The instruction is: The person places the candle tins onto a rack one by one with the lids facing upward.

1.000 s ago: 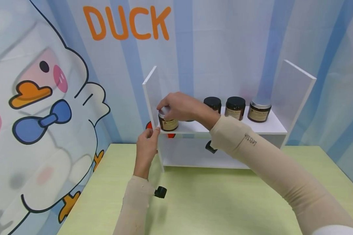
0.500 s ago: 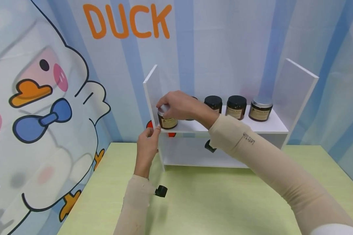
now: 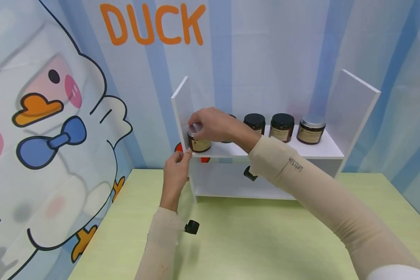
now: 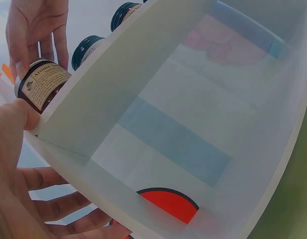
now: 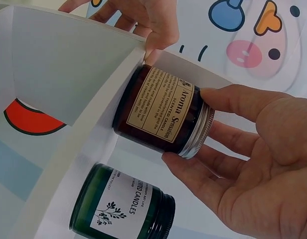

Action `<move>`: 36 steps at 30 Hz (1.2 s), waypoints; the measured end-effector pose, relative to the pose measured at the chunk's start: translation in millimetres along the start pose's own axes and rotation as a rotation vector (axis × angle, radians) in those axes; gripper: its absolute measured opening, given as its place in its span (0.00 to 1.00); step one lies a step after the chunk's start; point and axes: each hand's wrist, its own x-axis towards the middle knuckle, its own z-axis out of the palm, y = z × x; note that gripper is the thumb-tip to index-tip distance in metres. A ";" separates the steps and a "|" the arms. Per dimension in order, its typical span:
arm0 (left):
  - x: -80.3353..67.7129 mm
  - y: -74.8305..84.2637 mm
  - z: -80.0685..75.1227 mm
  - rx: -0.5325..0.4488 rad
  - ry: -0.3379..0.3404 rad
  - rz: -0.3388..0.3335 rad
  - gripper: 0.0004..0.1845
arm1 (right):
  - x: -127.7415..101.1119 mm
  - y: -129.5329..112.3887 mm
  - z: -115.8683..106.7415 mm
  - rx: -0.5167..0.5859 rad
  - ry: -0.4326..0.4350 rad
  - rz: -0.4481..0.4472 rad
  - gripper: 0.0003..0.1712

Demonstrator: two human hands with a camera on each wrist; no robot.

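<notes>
— Brown glass, silver lid: that was the jar the right hand had hold of, wasn't it?

— Yes. In the right wrist view the thumb and fingers were curled round the lid end of the jar, grasping it. It stood at the far left end of the shelf board, just left of centre in the head view, close against the white side panel.

— And the left hand?

— Just below, pinching the front left corner of the white shelf, thumb tip at the board's edge right under the jar. The left wrist view showed the thumb pressed on that corner, the other fingers under the board, and the jar's cream label just above.

— What else stood on the board?

— A dark green jar just beside the brown one, mostly hidden behind the right hand in the head view. Then, towards the right, two black-lidded jars and a silver-lidded one, in a row near the right panel.

— And around the shelf?

— It sat on a pale green table, middle of the frame. Behind it hung a blue-striped backdrop with orange letters at the top and a cartoon duck filling the left side.
</notes>
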 end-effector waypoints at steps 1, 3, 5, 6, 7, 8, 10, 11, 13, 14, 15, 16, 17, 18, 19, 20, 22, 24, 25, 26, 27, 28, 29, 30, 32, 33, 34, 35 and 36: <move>0.2 0.0 -0.2 -0.002 -0.001 0.002 0.24 | 0.1 -0.1 -0.2 0.002 0.001 0.001 0.21; 0.5 0.0 -0.3 -0.001 -0.003 0.004 0.24 | 0.4 -0.1 -0.4 0.004 0.003 0.003 0.21; 0.7 0.1 -0.5 0.003 -0.002 0.004 0.24 | 0.8 -0.1 -0.3 0.005 0.005 0.003 0.21; 0.9 0.1 -0.6 0.005 -0.002 0.004 0.24 | 0.9 -0.1 -0.2 0.004 0.007 0.004 0.21; 0.8 0.2 -0.8 0.007 -0.001 0.004 0.24 | 1.0 -0.1 0.0 0.003 0.009 0.004 0.21; 0.8 0.4 -0.9 0.010 0.000 0.005 0.24 | 1.1 -0.1 0.2 0.002 0.011 0.003 0.20; 0.4 0.8 -1.5 0.011 0.002 0.007 0.24 | 1.3 -0.1 0.9 0.005 0.014 0.002 0.20; 0.1 0.8 -1.7 0.011 0.002 0.008 0.24 | 1.4 -0.1 1.2 0.006 0.014 0.001 0.20; -0.7 0.9 -2.3 0.008 0.001 0.007 0.24 | 1.6 -0.1 1.8 0.008 0.015 0.000 0.21; -1.0 0.9 -2.5 0.006 0.000 0.007 0.24 | 1.7 0.1 1.9 0.008 0.013 -0.002 0.21; -1.5 0.8 -2.6 0.003 -0.001 0.006 0.24 | 1.7 0.2 1.9 0.008 0.011 -0.002 0.21; -1.8 0.8 -2.7 0.000 -0.004 0.002 0.24 | 1.5 0.4 2.0 0.007 0.009 -0.002 0.21; -2.1 0.9 -2.7 -0.003 -0.006 0.000 0.24 | 1.3 0.6 1.9 0.008 0.008 -0.003 0.21; -2.3 0.8 -2.7 -0.005 -0.007 -0.003 0.24 | 1.0 0.9 1.7 0.007 0.006 -0.005 0.21; -2.2 0.7 -2.6 -0.007 -0.009 -0.004 0.24 | 0.6 1.2 1.5 0.008 0.004 -0.005 0.21; -2.2 1.0 -2.5 -0.007 -0.010 -0.005 0.24 | 0.1 1.5 1.2 0.007 0.002 -0.004 0.21; -1.9 1.6 -2.3 -0.005 -0.011 -0.007 0.24 | -1.1 1.8 0.3 0.007 0.002 -0.004 0.20; -1.4 2.2 -2.2 -0.002 -0.009 -0.006 0.23 | -1.9 2.0 -0.8 0.008 0.000 -0.004 0.20; -1.1 2.2 -2.1 -0.002 -0.010 -0.007 0.23 | -2.1 2.2 -1.2 0.008 0.000 -0.004 0.20; -0.9 2.3 -2.1 -0.002 -0.010 -0.008 0.23 | -2.4 2.1 -1.8 0.009 0.000 -0.006 0.20; -0.6 2.3 -2.1 -0.002 -0.011 -0.009 0.23 | -2.6 2.2 -2.1 0.011 0.000 -0.007 0.20; -0.3 1.8 -2.0 -0.004 -0.013 -0.009 0.23 | -2.7 2.3 -2.3 0.013 0.001 -0.008 0.19; -0.1 1.5 -2.0 -0.005 -0.015 -0.008 0.24 | -2.6 2.5 -2.3 0.013 0.001 -0.009 0.19; 0.1 1.1 -2.0 -0.008 -0.019 -0.009 0.24 | -2.7 2.7 -2.2 0.014 0.003 -0.010 0.19; 0.4 0.0 -1.9 -0.011 -0.027 -0.013 0.25 | -2.6 3.4 -1.6 0.014 0.008 -0.014 0.18; 0.4 -0.4 -2.1 -0.013 -0.030 -0.014 0.26 | -2.5 3.7 -1.0 0.013 0.010 -0.017 0.17; 0.5 -1.0 -2.2 -0.015 -0.032 -0.015 0.27 | -2.2 4.2 -0.2 0.012 0.011 -0.020 0.16; 0.5 -1.5 -2.5 -0.014 -0.034 -0.018 0.27 | -1.9 4.5 0.6 0.013 0.012 -0.021 0.16; 0.5 -2.0 -2.8 -0.014 -0.035 -0.021 0.27 | -1.7 4.8 1.4 0.013 0.013 -0.021 0.16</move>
